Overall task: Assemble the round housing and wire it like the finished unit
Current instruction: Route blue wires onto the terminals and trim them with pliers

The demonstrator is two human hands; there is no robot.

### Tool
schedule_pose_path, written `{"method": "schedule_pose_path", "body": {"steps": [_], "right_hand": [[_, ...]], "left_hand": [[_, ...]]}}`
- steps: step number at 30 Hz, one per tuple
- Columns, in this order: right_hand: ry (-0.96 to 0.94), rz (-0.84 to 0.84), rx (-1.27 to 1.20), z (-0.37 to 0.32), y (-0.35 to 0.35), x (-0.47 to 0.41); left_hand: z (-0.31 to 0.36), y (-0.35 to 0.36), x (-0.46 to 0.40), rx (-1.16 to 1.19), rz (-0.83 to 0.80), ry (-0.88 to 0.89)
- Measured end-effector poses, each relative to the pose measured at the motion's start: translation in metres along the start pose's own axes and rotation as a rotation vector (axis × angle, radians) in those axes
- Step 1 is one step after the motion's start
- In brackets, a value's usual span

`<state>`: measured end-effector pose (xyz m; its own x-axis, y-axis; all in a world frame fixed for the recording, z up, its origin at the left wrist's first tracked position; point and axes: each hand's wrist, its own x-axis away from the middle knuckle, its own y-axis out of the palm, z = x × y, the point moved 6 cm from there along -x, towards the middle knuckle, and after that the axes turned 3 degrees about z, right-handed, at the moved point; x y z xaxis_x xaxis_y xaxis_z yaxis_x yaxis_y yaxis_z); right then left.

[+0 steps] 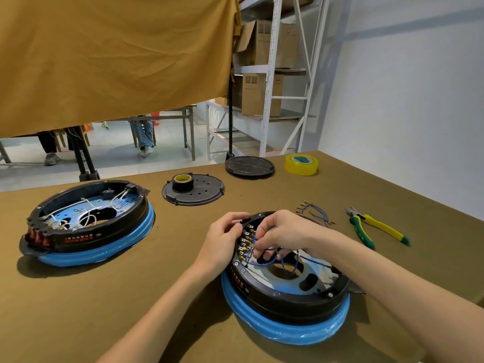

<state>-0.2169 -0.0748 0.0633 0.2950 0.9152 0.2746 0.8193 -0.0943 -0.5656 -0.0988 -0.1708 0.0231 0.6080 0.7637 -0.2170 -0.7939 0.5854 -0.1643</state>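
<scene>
A round black housing (288, 297) wrapped in blue film stands on the table in front of me, its top open. My left hand (222, 239) grips its far left rim beside a row of brass terminals (245, 243). Inside the housing, my right hand (277, 233) pinches a blue wire (264, 263) at those terminals. Several blue wires loop across the housing's floor. The finished unit (86, 224), with white wires, sits at the left.
Loose blue wires (315, 212) with brass ends and green-yellow cutters (377, 227) lie to the right. Two black round covers (193, 189) (248, 166) lie further back, one bearing a tape roll (182, 181). A yellow tape roll (301, 164) is beyond. People's legs show past the hanging cloth.
</scene>
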Motion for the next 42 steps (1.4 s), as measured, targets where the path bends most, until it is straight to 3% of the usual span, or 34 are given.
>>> {"method": "schedule_pose_path", "body": {"steps": [11,31,39,42], "right_hand": [[-0.011,0.107,-0.103,0.005,0.012,-0.005],[-0.031,0.106,-0.151,0.007,0.012,-0.005],[-0.067,0.126,-0.184,0.007,0.013,-0.008],[-0.066,0.131,-0.189,0.008,0.013,-0.011]], "left_hand": [[-0.003,0.0,0.001,0.056,0.014,0.003],[-0.011,-0.004,0.005,0.025,0.095,-0.12],[-0.014,-0.001,0.002,-0.105,-0.028,-0.076],[-0.015,0.0,0.006,-0.052,-0.051,-0.059]]}}
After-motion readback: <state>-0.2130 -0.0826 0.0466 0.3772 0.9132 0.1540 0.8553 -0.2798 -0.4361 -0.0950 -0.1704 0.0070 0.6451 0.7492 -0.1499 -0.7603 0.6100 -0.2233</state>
